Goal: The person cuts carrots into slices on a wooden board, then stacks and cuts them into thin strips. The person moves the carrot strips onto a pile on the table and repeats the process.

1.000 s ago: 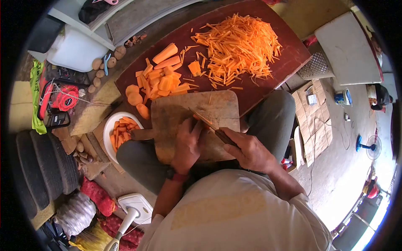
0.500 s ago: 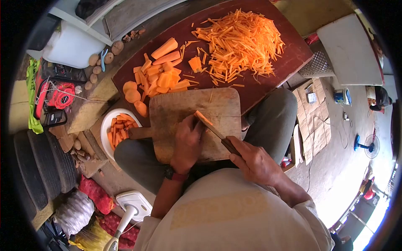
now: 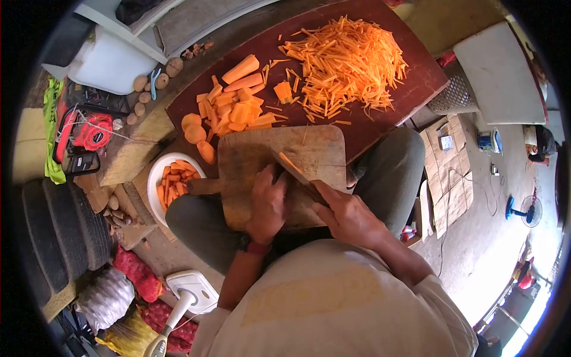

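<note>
A wooden cutting board [image 3: 321,146] rests across my lap, its handle pointing left. My right hand [image 3: 352,215] is closed round the handle of a knife [image 3: 301,178], whose blade slants up and left over the board. A thin orange carrot strip [image 3: 290,163] lies along the blade. Just left of the knife, my left hand [image 3: 267,205] presses on the board with curled fingers; anything under them is hidden. Beyond the board, carrot chunks and slices [image 3: 229,113] and a large heap of carrot sticks [image 3: 351,65] sit on a dark red tabletop [image 3: 410,89].
A white bowl [image 3: 152,189] of carrot pieces stands by my left knee. Stacked tyres [image 3: 59,232], filled sacks [image 3: 137,273] and a white scale-like device [image 3: 193,291] are at lower left. Flattened cardboard [image 3: 449,184] and a blue fan [image 3: 520,209] are on the right.
The knife blade has shifted slightly up and left beside my left hand, and my right hand has moved a little left. The whole view has drifted slightly rightward.
</note>
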Action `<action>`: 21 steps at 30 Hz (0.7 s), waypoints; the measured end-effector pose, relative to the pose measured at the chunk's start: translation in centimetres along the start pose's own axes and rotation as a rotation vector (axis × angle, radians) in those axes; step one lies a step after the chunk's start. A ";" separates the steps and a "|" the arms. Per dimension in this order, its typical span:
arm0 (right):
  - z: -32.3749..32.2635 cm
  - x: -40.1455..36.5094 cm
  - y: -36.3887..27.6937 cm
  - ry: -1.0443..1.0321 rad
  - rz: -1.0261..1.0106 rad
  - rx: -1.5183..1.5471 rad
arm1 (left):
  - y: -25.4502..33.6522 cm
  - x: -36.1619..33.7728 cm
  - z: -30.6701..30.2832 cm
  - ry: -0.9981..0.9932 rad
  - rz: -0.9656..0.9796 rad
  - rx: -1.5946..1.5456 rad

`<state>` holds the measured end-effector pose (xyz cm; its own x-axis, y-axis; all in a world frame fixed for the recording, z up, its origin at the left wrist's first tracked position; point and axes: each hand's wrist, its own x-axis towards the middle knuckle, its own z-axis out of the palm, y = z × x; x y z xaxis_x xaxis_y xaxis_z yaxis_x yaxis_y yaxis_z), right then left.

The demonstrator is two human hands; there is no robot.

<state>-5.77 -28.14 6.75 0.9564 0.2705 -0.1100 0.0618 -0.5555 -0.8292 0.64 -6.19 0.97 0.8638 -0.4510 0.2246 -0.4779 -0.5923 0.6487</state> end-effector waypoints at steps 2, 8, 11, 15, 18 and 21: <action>-0.7 -1.2 -0.7 -0.035 0.059 0.025 | 0.2 0.3 0.1 0.010 -0.020 -0.055; -1.6 -2.2 -2.2 -0.077 0.141 0.067 | -1.0 0.4 1.4 0.014 0.013 -0.038; -1.5 -1.5 -2.4 -0.097 0.163 0.038 | -1.0 0.3 0.8 -0.022 0.006 -0.045; -0.8 0.3 -1.4 -0.113 0.119 0.013 | -1.0 -0.3 0.2 -0.081 -0.051 -0.062; 0.1 0.4 -0.5 -0.050 0.056 0.006 | -1.0 -0.5 0.1 -0.064 -0.039 -0.058; 0.1 0.3 -0.4 -0.040 0.059 -0.015 | -0.6 -0.6 0.5 -0.009 -0.023 -0.071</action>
<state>-5.55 -27.82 7.00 0.9464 0.2679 -0.1804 0.0101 -0.5827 -0.8126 0.35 -5.92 0.14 0.8727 -0.4439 0.2031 -0.4453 -0.5534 0.7039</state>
